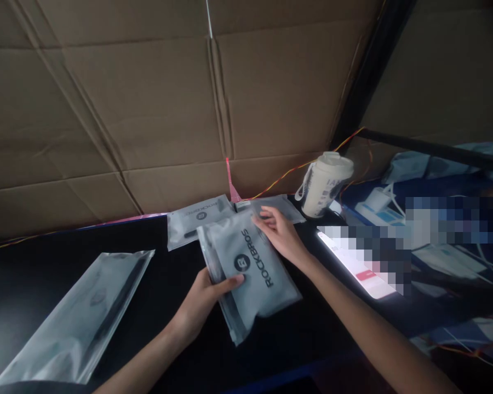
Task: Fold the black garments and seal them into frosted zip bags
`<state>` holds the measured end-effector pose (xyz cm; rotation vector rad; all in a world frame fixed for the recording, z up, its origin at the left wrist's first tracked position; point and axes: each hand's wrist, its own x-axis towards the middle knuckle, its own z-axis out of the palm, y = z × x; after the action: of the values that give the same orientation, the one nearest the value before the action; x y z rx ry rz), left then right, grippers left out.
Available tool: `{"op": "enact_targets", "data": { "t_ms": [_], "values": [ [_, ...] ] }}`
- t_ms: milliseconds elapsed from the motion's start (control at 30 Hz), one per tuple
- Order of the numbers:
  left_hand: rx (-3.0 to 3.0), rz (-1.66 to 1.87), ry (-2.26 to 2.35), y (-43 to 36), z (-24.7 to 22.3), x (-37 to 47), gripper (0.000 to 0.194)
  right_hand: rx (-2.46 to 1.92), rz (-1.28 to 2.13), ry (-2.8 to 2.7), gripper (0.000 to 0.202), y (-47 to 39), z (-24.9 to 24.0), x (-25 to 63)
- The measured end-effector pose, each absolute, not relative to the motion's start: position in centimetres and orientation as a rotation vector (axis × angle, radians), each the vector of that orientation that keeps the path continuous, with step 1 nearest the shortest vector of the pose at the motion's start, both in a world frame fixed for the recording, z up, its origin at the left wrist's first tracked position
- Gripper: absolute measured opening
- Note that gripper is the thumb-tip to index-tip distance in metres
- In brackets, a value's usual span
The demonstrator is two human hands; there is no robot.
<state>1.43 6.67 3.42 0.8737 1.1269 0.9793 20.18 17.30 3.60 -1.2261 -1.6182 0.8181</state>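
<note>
A frosted zip bag (pixel 254 257) printed ROCKBROS, with something flat and pale inside, is held tilted above the black table. My left hand (pixel 207 298) grips it by its zip side, thumb on top and fingers hidden underneath. My right hand (pixel 277 230) is at the bag's far right edge, fingers loosely bent and a little apart, seemingly holding nothing. Behind the held bag lies a second ROCKBROS bag (pixel 193 219), and another similar bag (pixel 287 207) is partly covered by my right hand. To the left, a larger frosted zip bag (pixel 78 317) rests flat.
A lidded paper cup (pixel 327 183) stands at the back right, near a lit phone or tablet screen (pixel 365 271), partly pixelated. White chargers and cables (pixel 382 205) lie farther right. Cardboard (pixel 156 109) walls the back, with a yellow-red wire (pixel 279 179) along it.
</note>
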Motion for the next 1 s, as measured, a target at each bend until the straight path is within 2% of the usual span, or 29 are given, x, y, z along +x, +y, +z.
{"op": "enact_targets", "data": {
  "t_ms": [100, 233, 333, 433, 500, 600, 633, 700, 767, 833, 900, 1000],
  "values": [
    [0.812, 1.111, 1.206, 7.3, 3.9, 0.6, 0.045, -1.196, 1.339, -1.602, 0.048, 17.3, 4.0, 20.4],
    [0.735, 1.191, 1.262, 7.7, 3.9, 0.3, 0.047, -0.961, 1.724, -1.709, 0.037, 16.7, 4.5, 20.6],
    [0.702, 1.116, 1.254, 7.7, 3.6, 0.3, 0.048, -0.838, 1.885, -1.853, 0.037, 17.1, 5.0, 21.9],
    [0.799, 1.098, 1.302, 8.0, 3.9, -0.5, 0.058, -0.881, 1.965, -2.011, 0.041, 18.1, 5.5, 23.9],
    [0.965, 1.242, 1.445, 8.5, 4.5, -1.7, 0.060, -0.952, 1.965, -2.108, 0.039, 18.7, 5.6, 25.1],
    [1.401, 1.469, 1.781, 9.8, 5.4, -4.1, 0.051, -1.021, 1.938, -2.261, 0.034, 19.2, 5.3, 26.0],
    [1.624, 1.430, 1.904, 10.3, 5.5, -4.9, 0.048, -1.023, 1.942, -2.287, 0.034, 19.3, 5.1, 26.0],
    [2.088, 1.113, 2.100, 11.5, 5.2, -6.3, 0.047, -1.001, 1.961, -2.290, 0.034, 19.3, 4.7, 25.9],
    [2.415, 0.676, 2.121, 12.7, 4.6, -7.4, 0.051, -0.986, 1.959, -2.268, 0.037, 19.2, 4.6, 25.6],
    [2.557, 0.390, 2.028, 13.9, 3.9, -8.3, 0.048, -1.008, 1.921, -2.258, 0.041, 19.1, 4.6, 25.4],
    [2.620, 0.293, 1.924, 14.9, 3.5, -9.1, 0.044, -1.044, 1.867, -2.252, 0.044, 19.0, 4.9, 25.3],
    [2.666, 0.290, 1.853, 15.9, 3.4, -10.2, 0.052, -1.075, 1.795, -2.268, 0.046, 18.9, 5.1, 25.4]
  ]
}}
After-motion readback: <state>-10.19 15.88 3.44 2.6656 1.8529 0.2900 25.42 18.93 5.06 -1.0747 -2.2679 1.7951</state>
